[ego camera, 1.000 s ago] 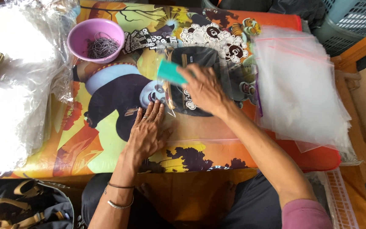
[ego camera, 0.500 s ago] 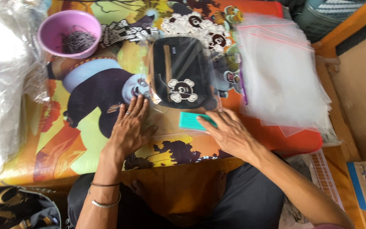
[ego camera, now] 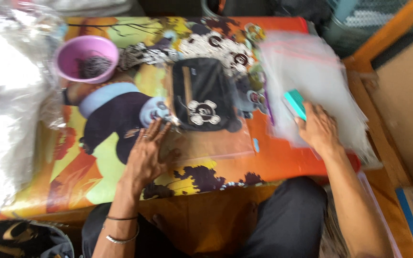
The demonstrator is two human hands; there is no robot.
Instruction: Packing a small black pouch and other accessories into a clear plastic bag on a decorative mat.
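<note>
L hand (ego camera: 150,154) lies flat w/ fingers spread, centre-left of frame, fingertips pressing the near-left corner of a clear plastic bag (ego camera: 211,145) that holds a black pouch (ego camera: 201,94) w/ white print, centre of frame. R hand (ego camera: 317,128), right of centre, rests on a stack of clear bags (ego camera: 311,81) and grips a small teal card-like piece (ego camera: 295,103) btwn thumb and fingers; frame blurred, exact grip unclear. Purple bowl (ego camera: 87,58) w/ dark bits sits upper left on the colourful printed table cover (ego camera: 96,162).

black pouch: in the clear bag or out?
In. The black pouch lies under glossy clear bag film that runs past it; the left hand presses that bag flat.
</note>
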